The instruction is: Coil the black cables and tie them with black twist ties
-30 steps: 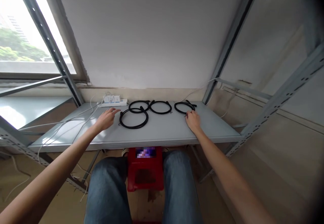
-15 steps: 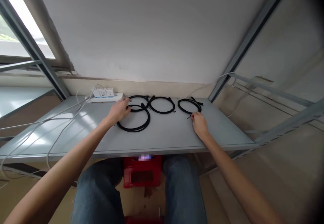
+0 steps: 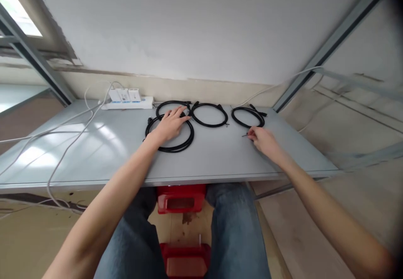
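My left hand is open, its fingers spread over the front-left coil of black cable. Its fingertips reach the edge of the back-left cable coil; whether they press on either is unclear. A middle black cable coil lies to the right of those fingers. With thumb and finger pinched, my right hand has a short thin black tie at its tips. That hand is just in front of the rightmost cable coil, whose plug ends point to the back right.
A white power strip with white adapters stands against the wall. White cords run across the left of the grey table. Metal posts rise at both sides. Red stools are below.
My left hand has moved right, from the left edge of the coils to over them. My right hand stays by the rightmost coil, still pinching. The camera view has tilted down.
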